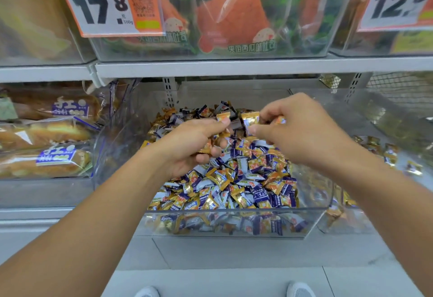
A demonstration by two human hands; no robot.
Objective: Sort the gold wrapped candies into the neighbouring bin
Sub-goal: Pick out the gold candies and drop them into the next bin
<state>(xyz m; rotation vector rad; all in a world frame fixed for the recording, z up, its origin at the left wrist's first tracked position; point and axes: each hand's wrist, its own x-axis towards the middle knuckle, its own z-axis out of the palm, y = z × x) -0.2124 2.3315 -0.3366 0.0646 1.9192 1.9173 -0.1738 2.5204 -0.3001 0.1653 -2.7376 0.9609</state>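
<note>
A clear plastic bin on the lower shelf holds a heap of mixed gold, purple and white wrapped candies. Both hands hover above the heap. My left hand pinches a gold candy between thumb and forefinger, and more gold wrappers show in its curled palm. My right hand pinches another gold candy and holds further candies under its fingers. The neighbouring clear bin on the right holds a few gold candies.
Packaged bread loaves fill the bin to the left. The upper shelf carries bags of watermelon toast and price tags 17.8 and 12.8. Grey floor and my shoe tips lie below.
</note>
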